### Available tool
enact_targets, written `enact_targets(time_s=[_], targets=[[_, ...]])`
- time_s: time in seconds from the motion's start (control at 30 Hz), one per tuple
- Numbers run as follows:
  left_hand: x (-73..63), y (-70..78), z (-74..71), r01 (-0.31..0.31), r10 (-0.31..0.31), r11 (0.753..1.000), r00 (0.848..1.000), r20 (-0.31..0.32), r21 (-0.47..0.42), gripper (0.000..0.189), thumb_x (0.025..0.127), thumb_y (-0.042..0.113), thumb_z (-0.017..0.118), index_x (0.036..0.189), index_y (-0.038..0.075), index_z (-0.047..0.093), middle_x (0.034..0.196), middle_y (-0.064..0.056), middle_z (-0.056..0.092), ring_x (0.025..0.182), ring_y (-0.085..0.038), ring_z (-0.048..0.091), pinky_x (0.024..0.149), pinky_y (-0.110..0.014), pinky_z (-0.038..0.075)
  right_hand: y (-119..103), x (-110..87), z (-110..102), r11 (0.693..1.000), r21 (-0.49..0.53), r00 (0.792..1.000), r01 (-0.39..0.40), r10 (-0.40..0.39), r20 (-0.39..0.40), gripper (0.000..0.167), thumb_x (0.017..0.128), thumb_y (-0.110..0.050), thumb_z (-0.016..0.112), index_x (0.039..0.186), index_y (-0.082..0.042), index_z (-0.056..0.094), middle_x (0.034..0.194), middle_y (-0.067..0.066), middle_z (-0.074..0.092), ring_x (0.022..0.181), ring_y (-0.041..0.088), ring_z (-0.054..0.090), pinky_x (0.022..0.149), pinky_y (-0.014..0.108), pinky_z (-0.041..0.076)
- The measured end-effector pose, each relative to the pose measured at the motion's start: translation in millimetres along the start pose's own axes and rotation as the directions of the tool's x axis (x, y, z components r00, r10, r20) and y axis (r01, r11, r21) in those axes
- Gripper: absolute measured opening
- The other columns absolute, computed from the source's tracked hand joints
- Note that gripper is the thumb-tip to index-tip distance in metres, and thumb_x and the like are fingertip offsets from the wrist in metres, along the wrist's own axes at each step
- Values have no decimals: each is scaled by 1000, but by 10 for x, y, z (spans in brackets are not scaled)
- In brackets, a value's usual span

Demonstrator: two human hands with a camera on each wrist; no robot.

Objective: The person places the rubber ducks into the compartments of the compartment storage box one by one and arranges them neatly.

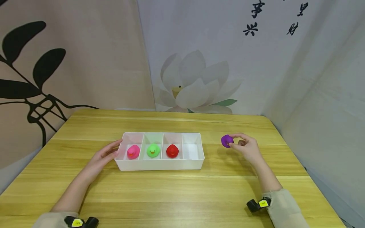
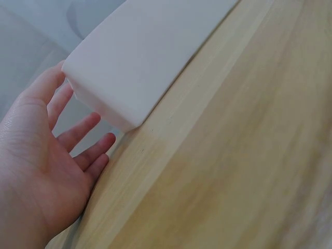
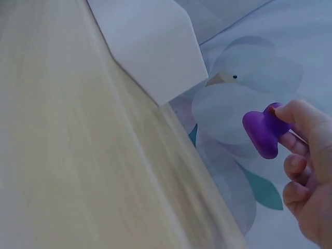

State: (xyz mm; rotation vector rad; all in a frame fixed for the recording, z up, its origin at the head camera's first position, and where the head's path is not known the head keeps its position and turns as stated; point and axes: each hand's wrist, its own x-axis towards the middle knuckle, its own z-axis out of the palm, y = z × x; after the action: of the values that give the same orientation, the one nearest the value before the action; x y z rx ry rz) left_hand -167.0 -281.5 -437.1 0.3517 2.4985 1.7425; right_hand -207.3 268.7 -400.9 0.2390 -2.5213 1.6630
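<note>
A purple rubber duck [image 1: 227,141] is pinched between the thumb and forefinger of my right hand [image 1: 247,148], in the air to the right of a white divided box [image 1: 159,165]. The right wrist view shows the purple duck [image 3: 263,130] from the side. My left hand [image 1: 104,157] touches the box's left end with straight fingers, and in the left wrist view its fingers [image 2: 83,132] are spread beside the box corner. Inside the box, a pink duck [image 1: 133,152], a green duck [image 1: 153,150] and a red duck [image 1: 172,151] sit in separate compartments. The rightmost compartment [image 1: 193,147] holds nothing.
The box stands on a wooden table [image 1: 171,196]. Behind the table hangs a pale cloth [image 1: 205,38] printed with a lotus, leaves and characters. The table's right edge runs beyond my right hand.
</note>
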Motion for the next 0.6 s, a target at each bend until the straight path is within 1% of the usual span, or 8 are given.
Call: enact_targets(time_s=[0.13, 0.3, 0.6], targets=[[8, -6, 1, -5, 5, 1000, 1000, -1, -4, 49, 103, 25, 45, 149, 11, 35, 148, -17, 32, 117, -7, 42, 89, -18, 37, -91, -16, 27, 999, 0, 999, 35, -35, -1, 32, 82, -14, 77, 110, -4, 67, 55, -1, 41, 48, 9, 32, 39, 25, 25], [6, -7, -3, -6, 6, 1000, 1000, -2, -5, 49, 103, 25, 45, 149, 11, 35, 148, -17, 32, 117, -6, 42, 89, -17, 37, -222, -19, 89, 998, 9, 998, 66, -66, 15, 30, 82, -15, 77, 109, -5, 68, 56, 2, 41, 49, 10, 32, 40, 25, 25], [1, 20, 7, 15, -15, 1000, 1000, -3, 9, 50, 103, 27, 45, 149, 11, 35, 148, -18, 31, 118, -8, 41, 90, -19, 37, -439, -10, 228, 991, 35, 987, 127, -129, 90, 29, 83, -7, 75, 111, -2, 67, 55, 3, 42, 48, 10, 33, 41, 24, 26]])
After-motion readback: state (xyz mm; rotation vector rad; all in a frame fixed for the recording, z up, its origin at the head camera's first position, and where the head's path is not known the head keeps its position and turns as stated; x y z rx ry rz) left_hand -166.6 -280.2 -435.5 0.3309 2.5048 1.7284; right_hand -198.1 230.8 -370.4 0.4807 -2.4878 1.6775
